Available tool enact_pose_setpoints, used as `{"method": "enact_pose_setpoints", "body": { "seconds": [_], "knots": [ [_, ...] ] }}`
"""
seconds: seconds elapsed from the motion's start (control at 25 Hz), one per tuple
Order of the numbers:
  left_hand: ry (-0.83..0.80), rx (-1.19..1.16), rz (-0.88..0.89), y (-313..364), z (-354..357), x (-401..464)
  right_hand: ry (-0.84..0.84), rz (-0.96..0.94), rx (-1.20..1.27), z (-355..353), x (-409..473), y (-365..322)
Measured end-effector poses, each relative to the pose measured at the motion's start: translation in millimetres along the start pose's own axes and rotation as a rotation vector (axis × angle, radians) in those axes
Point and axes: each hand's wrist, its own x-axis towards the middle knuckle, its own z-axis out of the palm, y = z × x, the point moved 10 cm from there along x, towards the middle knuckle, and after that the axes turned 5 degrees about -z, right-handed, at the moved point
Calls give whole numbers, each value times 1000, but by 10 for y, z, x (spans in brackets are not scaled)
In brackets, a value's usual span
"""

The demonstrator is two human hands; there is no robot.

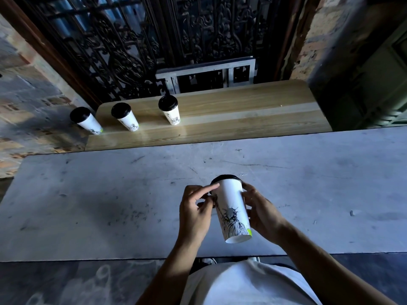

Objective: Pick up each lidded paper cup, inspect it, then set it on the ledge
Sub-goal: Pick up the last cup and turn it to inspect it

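Lidded paper cup, tilted, lid toward 11 o'clock.
Left hand and right hand grip its sides; three cups on ledge at 11 o'clock.

A white paper cup with a black lid and a dark statue drawing is held tilted above the grey table, lid pointing away. Three matching lidded cups stand upright in a row at the far left: the left cup, the middle cup and the right cup, on the wooden ledge.
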Motion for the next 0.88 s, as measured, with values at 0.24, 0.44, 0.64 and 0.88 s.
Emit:
{"method": "enact_pose_setpoints", "body": {
  "seconds": [0.24,0.44,0.64,0.88],
  "knots": [
    [8,-110,-67,-80,8,-9,3,-20,-13,0,-10,-54],
    [-27,-171,-181,-160,44,-21,-32,-32,2,29,-26,-75],
    [-43,-191,-198,-259,55,-35,-30,13,26,60,-26,-42],
    [-33,-168,-20,-112,-22,-25,-40,67,76,92,-75,-1]
  ]
}}
